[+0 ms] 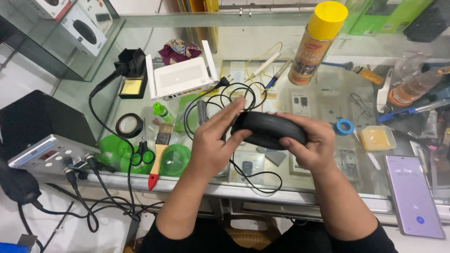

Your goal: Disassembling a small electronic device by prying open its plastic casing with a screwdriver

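Note:
I hold a black oval device [268,129], rounded like a small speaker, above the glass counter [262,189]. My left hand [213,143] grips its left end, fingers stretched over the top. My right hand [311,143] wraps its right end from below and behind. A thin black cable [255,180] loops on the glass under and behind the device; whether it is plugged into it is hidden by my hands.
A white router [182,77], soldering iron stand [131,70], black tape roll [129,125], scissors [142,152] and paintbrush [159,150] lie left. A yellow-capped spray can [316,44] stands behind. Blue tape [344,126], a small yellow box [377,137] and a phone [413,194] lie right.

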